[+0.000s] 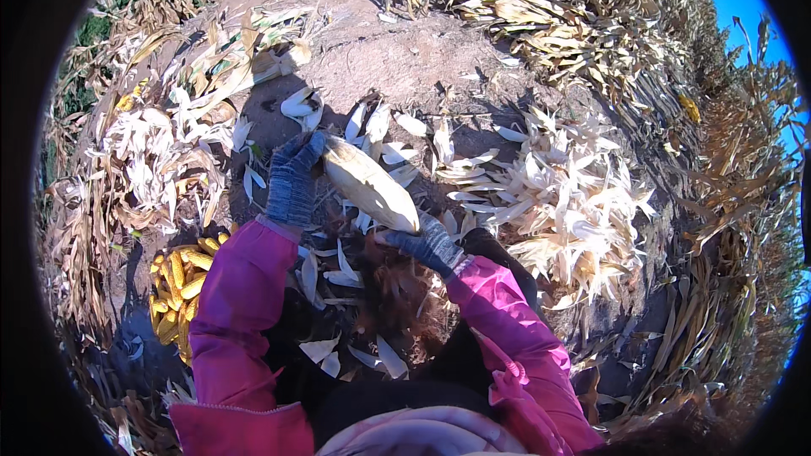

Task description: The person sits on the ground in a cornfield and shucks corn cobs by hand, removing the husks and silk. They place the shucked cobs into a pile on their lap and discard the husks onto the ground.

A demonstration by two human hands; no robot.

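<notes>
An ear of corn in its pale dry husk (369, 185) lies slantwise between my two gloved hands, in front of my knees. My left hand (298, 161), in a grey knitted glove, grips its upper left end. At the lower right end, my right hand (426, 246) holds the tip, with the fingers partly under the ear. No kernels show on this ear. Loose husk leaves (342, 272) are scattered on the soil below it, and brown corn silk (399, 285) lies between my legs.
Husked yellow cobs (180, 278) are heaped beside my left forearm. A large pile of stripped husks (570, 202) lies to the right, another husk pile (149, 152) to the left. Bare soil (405, 57) stretches ahead, with dry corn stalks (557, 31) beyond and standing stalks along the right.
</notes>
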